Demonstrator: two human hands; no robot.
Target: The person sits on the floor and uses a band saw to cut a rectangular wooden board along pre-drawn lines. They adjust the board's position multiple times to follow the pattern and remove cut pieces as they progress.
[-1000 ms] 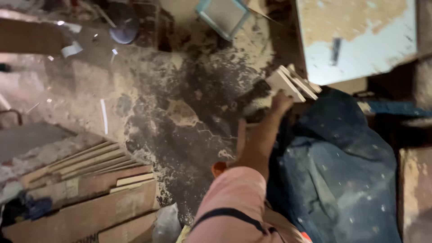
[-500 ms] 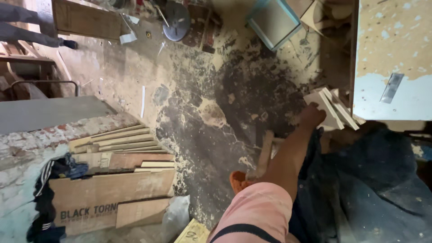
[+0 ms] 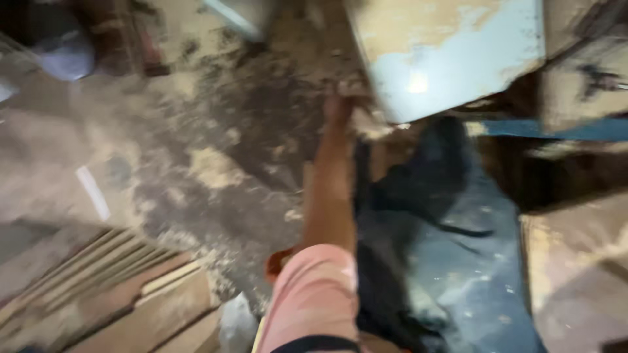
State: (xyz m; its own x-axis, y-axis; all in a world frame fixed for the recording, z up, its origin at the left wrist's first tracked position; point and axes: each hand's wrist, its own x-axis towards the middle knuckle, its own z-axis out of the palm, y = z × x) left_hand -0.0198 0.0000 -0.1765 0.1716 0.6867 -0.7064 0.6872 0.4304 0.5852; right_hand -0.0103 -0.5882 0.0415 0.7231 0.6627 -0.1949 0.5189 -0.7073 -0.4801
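The picture is smeared by motion. My left arm in a pink sleeve reaches down along my dark trousers (image 3: 418, 216). My left hand (image 3: 340, 108) hangs low over the dusty floor, just beside the corner of a pale blue worn tabletop (image 3: 458, 59). Its fingers are closed around a bundle of pale wooden strips (image 3: 369, 124), which show only as a blur under the table's edge. My right hand is out of view.
Sawdust and dark stains cover the concrete floor (image 3: 216, 163). Stacked wooden boards (image 3: 118, 287) lie at the lower left. A round grey object (image 3: 62, 49) sits at the upper left. A wooden block (image 3: 575, 261) stands at the right, with a blue bar (image 3: 556, 129) above it.
The view has swung and moved closer, turning blurry. My left hand with the strips has come right up to the blue tabletop's corner.
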